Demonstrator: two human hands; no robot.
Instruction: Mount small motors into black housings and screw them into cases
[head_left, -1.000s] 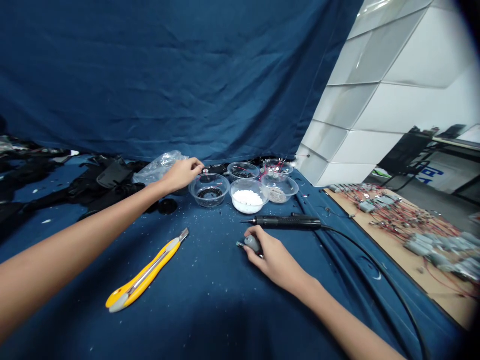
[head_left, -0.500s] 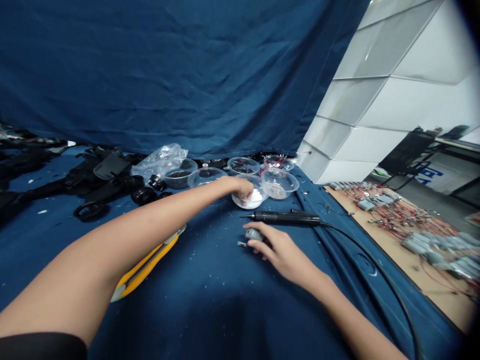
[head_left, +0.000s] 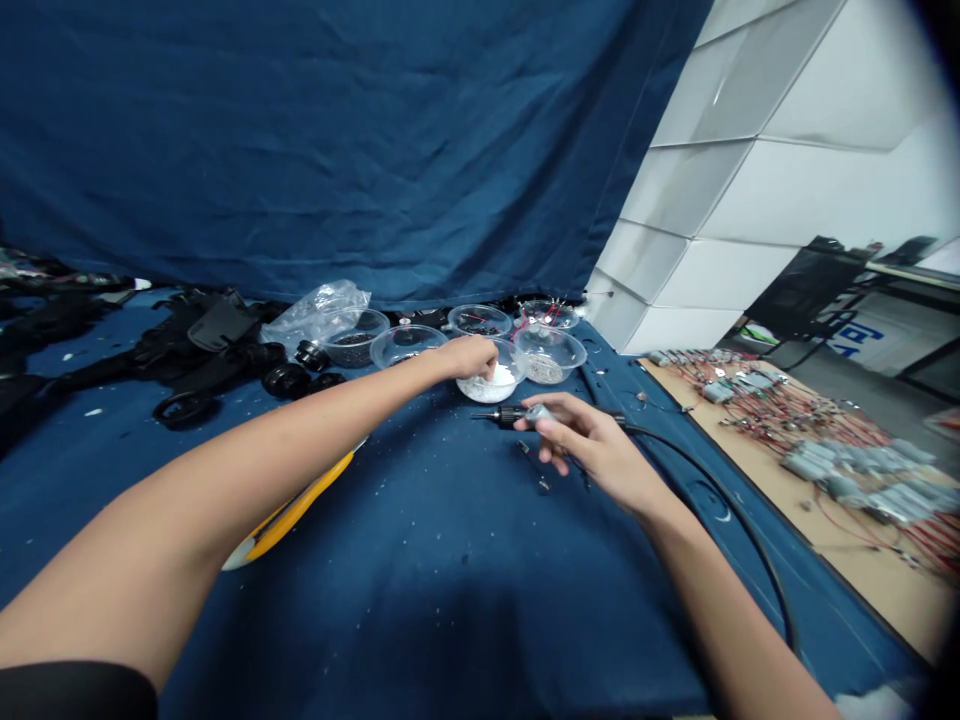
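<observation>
My left hand point(head_left: 474, 357) reaches into a clear bowl point(head_left: 480, 396) of small white pieces. Its fingertips are pinched together over them, and whatever is between them is hidden. My right hand point(head_left: 592, 440) holds a small grey part point(head_left: 537, 412) between thumb and fingers, slightly above the cloth. Thin dark leads and a tiny piece dangle below it. Behind this hand lies a black electric screwdriver point(head_left: 510, 416), partly covered, its bit pointing left. A yellow tool point(head_left: 304, 508), resembling a utility knife, is half hidden by my left forearm.
More clear bowls stand around, one with silvery bits point(head_left: 551, 355) and one with dark screw-like bits point(head_left: 358, 340). A plastic bag point(head_left: 319, 315) and black parts point(head_left: 217, 330) lie left. At right, a board point(head_left: 750, 450) carries several grey parts with red wires. The screwdriver's cable point(head_left: 720, 500) curves rightward.
My right hand has lifted the grey part off the cloth and moved up and right, in front of the screwdriver. My left hand remains at the bowl of white pieces.
</observation>
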